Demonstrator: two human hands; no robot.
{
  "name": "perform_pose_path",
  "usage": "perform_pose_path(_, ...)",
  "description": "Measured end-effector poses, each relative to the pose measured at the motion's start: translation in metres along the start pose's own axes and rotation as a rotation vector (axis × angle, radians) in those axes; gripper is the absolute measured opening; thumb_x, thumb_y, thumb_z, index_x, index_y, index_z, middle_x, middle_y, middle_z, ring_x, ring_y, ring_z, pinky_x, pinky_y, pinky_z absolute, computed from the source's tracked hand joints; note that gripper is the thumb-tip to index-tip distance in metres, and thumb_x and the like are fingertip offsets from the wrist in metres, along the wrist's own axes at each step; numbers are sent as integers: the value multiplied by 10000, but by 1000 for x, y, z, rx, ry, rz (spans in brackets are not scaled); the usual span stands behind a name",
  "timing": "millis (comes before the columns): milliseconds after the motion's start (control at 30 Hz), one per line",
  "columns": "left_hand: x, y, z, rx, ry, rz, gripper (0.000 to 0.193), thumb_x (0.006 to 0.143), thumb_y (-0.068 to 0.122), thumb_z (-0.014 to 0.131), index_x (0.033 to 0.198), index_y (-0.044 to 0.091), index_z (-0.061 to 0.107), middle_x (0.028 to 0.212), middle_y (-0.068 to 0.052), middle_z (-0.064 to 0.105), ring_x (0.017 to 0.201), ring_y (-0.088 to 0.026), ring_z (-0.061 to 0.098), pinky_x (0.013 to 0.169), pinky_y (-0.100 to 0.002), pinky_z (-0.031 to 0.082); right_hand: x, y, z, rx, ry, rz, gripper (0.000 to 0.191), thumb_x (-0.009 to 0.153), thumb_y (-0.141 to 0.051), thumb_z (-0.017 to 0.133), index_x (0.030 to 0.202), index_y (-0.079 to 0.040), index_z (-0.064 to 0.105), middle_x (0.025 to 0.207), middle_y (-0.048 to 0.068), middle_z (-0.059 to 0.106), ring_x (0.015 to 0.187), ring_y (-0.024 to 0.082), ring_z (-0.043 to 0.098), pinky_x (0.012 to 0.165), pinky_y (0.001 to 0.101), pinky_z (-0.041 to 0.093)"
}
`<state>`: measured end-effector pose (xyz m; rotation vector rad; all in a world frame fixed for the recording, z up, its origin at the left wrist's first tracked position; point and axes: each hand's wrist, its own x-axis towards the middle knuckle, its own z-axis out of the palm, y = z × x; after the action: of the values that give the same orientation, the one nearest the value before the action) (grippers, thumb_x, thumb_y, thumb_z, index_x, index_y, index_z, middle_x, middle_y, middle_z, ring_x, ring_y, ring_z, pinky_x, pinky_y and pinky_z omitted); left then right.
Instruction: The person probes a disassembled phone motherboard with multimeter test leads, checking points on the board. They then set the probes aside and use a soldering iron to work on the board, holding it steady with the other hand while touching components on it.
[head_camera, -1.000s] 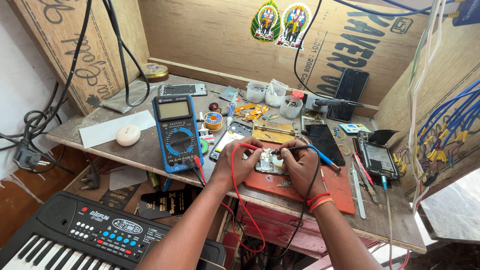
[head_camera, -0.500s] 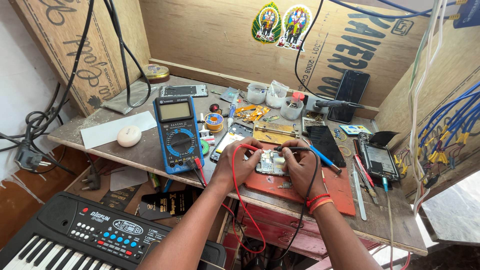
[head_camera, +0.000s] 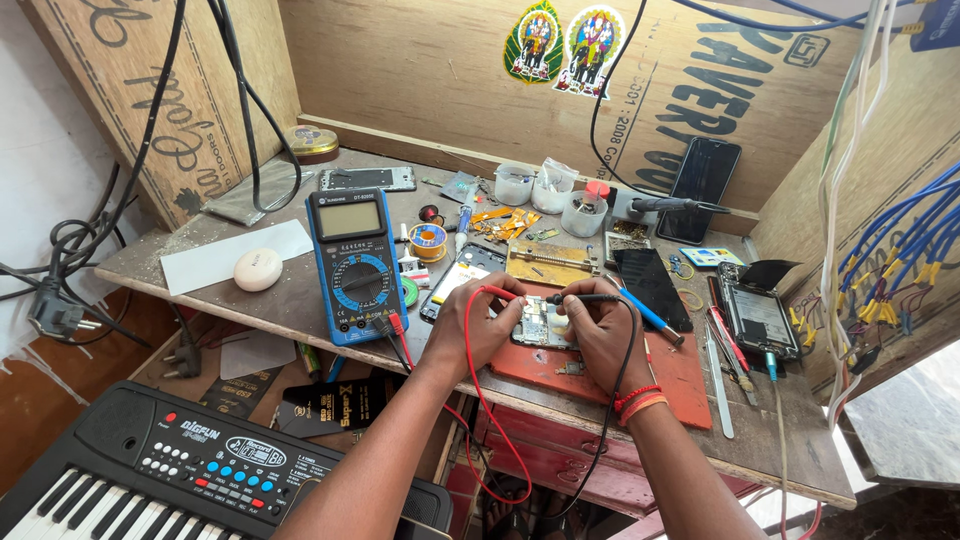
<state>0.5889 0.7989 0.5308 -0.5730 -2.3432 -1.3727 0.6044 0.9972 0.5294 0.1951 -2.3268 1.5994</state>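
My left hand (head_camera: 480, 325) pinches a red multimeter probe (head_camera: 502, 293), its tip on a small phone circuit board (head_camera: 541, 324) lying on an orange work mat (head_camera: 680, 380). My right hand (head_camera: 600, 335) grips the black probe (head_camera: 580, 298), also pointed at the board. Red and black leads loop down off the table edge and run back to a blue multimeter (head_camera: 353, 262) standing to the left of my hands.
A wooden bench (head_camera: 200, 285) holds an open phone (head_camera: 763, 318), a dark phone screen (head_camera: 650, 285), a solder spool (head_camera: 430, 241), small plastic cups (head_camera: 550, 190), tweezers (head_camera: 716, 375) and a white oval case (head_camera: 258, 268). A toy keyboard (head_camera: 150, 470) sits below left. Blue wires (head_camera: 900, 260) hang at right.
Both hands stay on the board with the probes; only the view has shifted a little.
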Motion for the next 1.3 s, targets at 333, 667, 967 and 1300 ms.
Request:
perform_pose_path(333,-1,1,-2,-26,-21,6,177,886,241,700,955,82,735,837,-128,752,816,-277,742,748,-391,562,3,9,-1,18,-9,32,128,982,-141,591,1000,-33,656,813,38,716,631,72,612,581,234,500)
perform_pose_path(667,0,5,-3,-43,-20,4,180,882,245,699,945,81,739,809,-119,756,755,-259,745,706,-374,565,6,14,-3,46,-19,-15,130,983,-127,588,976,-14,652,792,39,692,637,72,626,576,225,499)
perform_pose_path(967,2,4,-3,-58,-32,1,180,875,243,698,938,79,738,782,-107,757,719,-227,745,677,-352,564,6,11,-3,51,-1,4,112,976,-113,589,965,-21,650,781,39,685,622,70,626,558,219,493)
perform_pose_path(1300,3,0,0,-84,-2,-37,174,858,231,685,913,71,723,761,-92,753,673,-205,731,636,-344,554,9,15,-2,90,19,-13,121,997,-129,588,988,-22,644,784,36,685,601,61,607,535,216,481)
